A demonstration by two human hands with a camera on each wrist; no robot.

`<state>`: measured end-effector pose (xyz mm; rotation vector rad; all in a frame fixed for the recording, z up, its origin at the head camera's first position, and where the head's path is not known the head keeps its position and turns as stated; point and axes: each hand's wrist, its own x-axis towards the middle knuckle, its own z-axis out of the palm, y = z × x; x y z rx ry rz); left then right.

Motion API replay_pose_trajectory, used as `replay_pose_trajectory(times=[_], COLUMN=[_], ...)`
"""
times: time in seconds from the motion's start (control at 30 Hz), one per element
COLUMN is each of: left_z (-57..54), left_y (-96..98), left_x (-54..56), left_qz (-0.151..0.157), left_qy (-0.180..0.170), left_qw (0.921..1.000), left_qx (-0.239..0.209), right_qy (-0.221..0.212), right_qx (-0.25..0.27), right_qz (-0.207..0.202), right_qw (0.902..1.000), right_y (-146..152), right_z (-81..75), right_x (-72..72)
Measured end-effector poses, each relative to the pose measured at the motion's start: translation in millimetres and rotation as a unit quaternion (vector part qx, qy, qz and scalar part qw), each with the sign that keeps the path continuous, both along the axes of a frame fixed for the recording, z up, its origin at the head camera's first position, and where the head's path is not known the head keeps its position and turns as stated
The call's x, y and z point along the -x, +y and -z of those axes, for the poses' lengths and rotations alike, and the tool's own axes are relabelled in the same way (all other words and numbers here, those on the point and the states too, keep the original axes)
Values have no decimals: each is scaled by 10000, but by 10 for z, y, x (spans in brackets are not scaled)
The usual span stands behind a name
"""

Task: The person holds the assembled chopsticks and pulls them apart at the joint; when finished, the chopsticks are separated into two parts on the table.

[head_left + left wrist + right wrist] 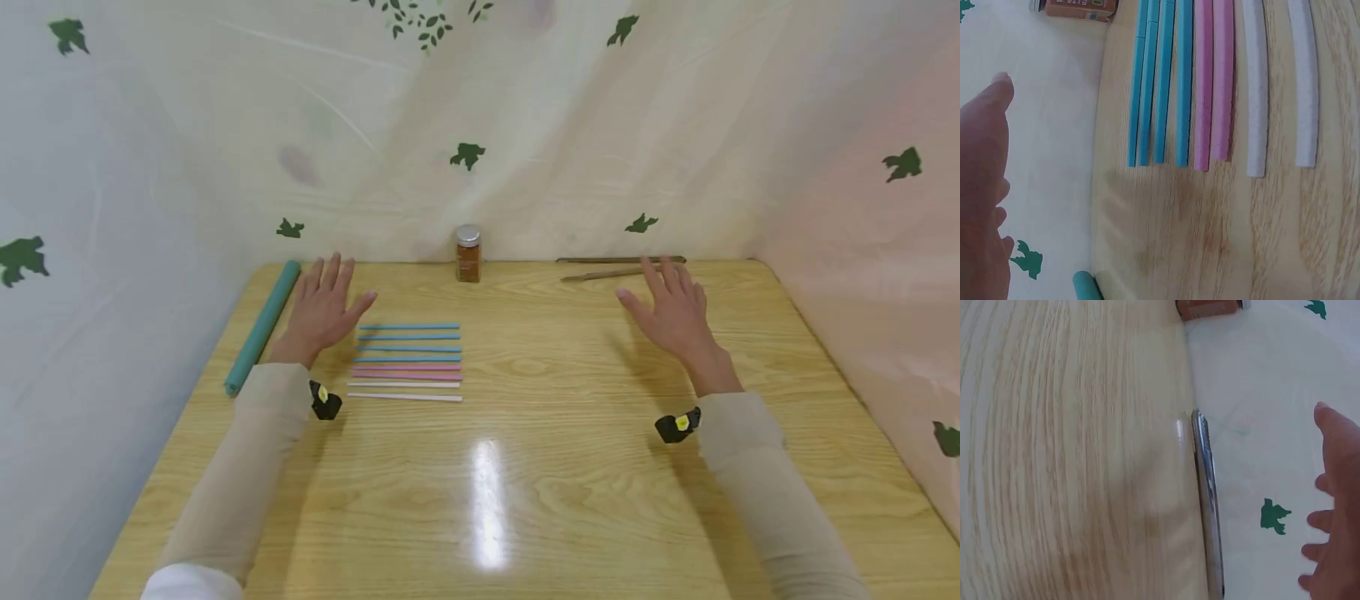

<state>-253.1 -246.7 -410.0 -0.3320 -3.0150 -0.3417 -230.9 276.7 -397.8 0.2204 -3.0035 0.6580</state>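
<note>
My left hand [321, 307] hovers over the table's left side with fingers straight and thumb spread. It holds nothing. Right of it lies a row of thin sticks, side by side: several blue sticks [409, 337], two pink sticks [408, 367] and two white sticks [1305, 81]. On its other side is a teal roll [262, 327], lying slantwise. My right hand [677, 317] is raised over the right side, fingers extended and empty. Its fingertips overlap metal tongs [600, 274] in the head view; one tong arm [1208, 506] shows along the table's back edge in the right wrist view.
A small jar [468, 260] with reddish-brown contents and a silver lid stands at the middle of the back edge. Pale cloth [360, 167] with green bird shapes hangs behind and on both sides of the wooden table [570, 500].
</note>
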Motion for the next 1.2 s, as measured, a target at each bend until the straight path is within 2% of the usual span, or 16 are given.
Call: replay_pose_trajectory(times=[0.1,0.23,0.43,0.6,0.73,0.87,1.03,1.2], left_z=[1,-1,-6,44,81,132,241,322], left_y=[5,9,16,9,5,12,5,7], left_x=[4,-7,-23,-7,-12,-16,-40,-60], left_qz=[123,129,48,155,286,353,323,303], left_qy=[200,378,107,-210,-402,-655,-1046,-1226], left_qw=[9995,9973,9917,9900,9886,9827,9716,9665], left_qx=[-189,-611,-1280,-1384,-1425,-1698,-2096,-2233], right_qy=[469,917,1128,1097,905,651,393,213], right_qx=[586,1298,1839,2121,2265,2436,2602,2540], right_qz=[-155,-389,-849,-1203,-1357,-1385,-1410,-1474], right_qw=[9971,9865,9728,9636,9603,9577,9544,9557], right_y=[-85,-311,-758,-1094,-1300,-1447,-1602,-1739], right_z=[35,76,166,267,360,434,493,506], right_x=[48,110,199,280,325,349,357,350])
